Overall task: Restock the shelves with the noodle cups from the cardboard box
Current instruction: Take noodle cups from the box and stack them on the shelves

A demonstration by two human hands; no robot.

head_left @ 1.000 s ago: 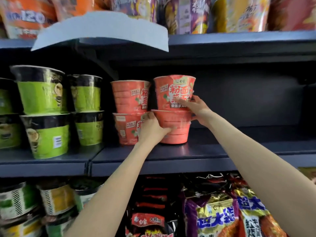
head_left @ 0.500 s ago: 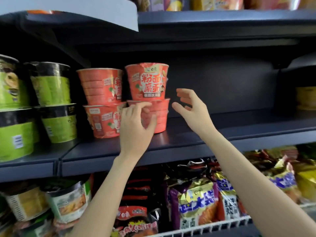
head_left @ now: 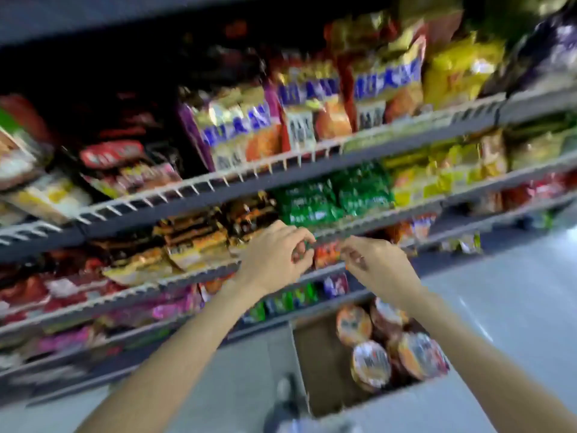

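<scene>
Down on the floor, against the foot of the shelves (head_left: 281,179): cardboard box (head_left: 315,364), open at the top, set there probably so cups are within a short reach of the restocking spot. Inside, toward its right side, noodle cups (head_left: 371,364) packed lid-up and touching one another; bare brown bottom on the left where room has opened. Above the box, in front of the lower wire-fronted shelves of bagged snacks (head_left: 237,129): left hand (head_left: 274,254) and right hand (head_left: 377,264), near each other but apart, both empty, fingers loosely curled, gripping nothing. Heavy blur throughout, so finer detail of the fingers impossible to tell. Likely step: heading down for more cups, with several left to shelve. Worth grasping by the sides, since the foil lids look thin and easily dented.
</scene>
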